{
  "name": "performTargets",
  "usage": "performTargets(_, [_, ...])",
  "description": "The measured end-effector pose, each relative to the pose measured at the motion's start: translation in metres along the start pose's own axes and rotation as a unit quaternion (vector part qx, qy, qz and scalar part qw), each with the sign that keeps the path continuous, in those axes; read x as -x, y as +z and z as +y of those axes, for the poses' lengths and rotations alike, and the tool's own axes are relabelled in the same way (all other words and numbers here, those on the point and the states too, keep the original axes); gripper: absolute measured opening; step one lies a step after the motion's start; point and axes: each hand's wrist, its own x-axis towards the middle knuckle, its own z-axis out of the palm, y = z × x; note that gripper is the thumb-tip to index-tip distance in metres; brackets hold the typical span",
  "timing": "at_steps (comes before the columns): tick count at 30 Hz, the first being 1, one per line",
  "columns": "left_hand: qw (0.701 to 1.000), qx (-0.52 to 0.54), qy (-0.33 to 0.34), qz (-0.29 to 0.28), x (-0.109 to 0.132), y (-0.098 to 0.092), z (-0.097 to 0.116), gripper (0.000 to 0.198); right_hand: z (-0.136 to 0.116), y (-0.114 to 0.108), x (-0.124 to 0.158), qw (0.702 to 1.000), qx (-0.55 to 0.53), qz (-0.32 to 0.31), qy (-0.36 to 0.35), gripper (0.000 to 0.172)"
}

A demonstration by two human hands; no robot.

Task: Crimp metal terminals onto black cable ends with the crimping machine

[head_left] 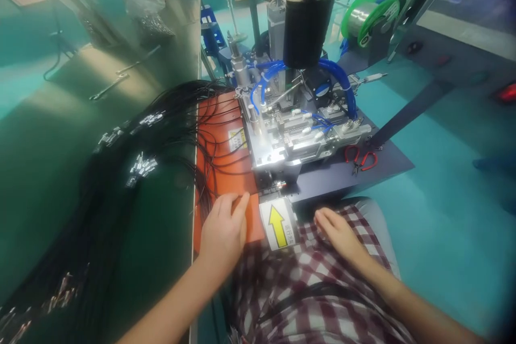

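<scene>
My left hand (224,223) is over the front of the orange plate (226,110), fingers curled in and thumb close to the fingertips. Black cables (206,174) run across the plate and pass beside this hand; what its fingers hold, if anything, is hidden. Above my lap, my right hand (334,228) is closed, with nothing showing in the curled fingers. Between the hands is a white label (264,220) with a yellow arrow (277,226) pointing away from me. Just beyond it stands a metal machine (278,145) with blue air tubes (342,78), and cables reach its left side.
Bundles of black cables with shiny metal ends (142,167) lie on the green table (169,236) at left. Red-handled pliers (360,161) rest on the machine's grey base (322,177). A green wire spool (368,19) and a slanted grey support (415,110) are at right.
</scene>
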Motion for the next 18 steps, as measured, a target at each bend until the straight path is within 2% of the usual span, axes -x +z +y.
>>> performTargets(4, [1.0, 0.003, 0.003, -0.001, 0.0, 0.0, -0.001, 0.036, -0.049, 0.016, -0.027, 0.998, 0.0, -0.009, -0.06, 0.037])
performTargets(7, [1.0, -0.001, 0.002, 0.0, 0.001, 0.0, -0.001, 0.035, -0.069, 0.028, -0.049, 0.996, 0.01, -0.023, -0.091, 0.041])
performTargets(11, [1.0, -0.005, 0.002, -0.003, 0.001, 0.0, -0.001, 0.035, -0.072, 0.038, -0.059, 0.992, 0.017, -0.019, -0.126, 0.037])
performTargets(18, [1.0, -0.003, 0.004, 0.002, 0.0, 0.002, -0.001, 0.034, -0.069, 0.038, -0.057, 0.988, 0.013, -0.007, -0.154, 0.032])
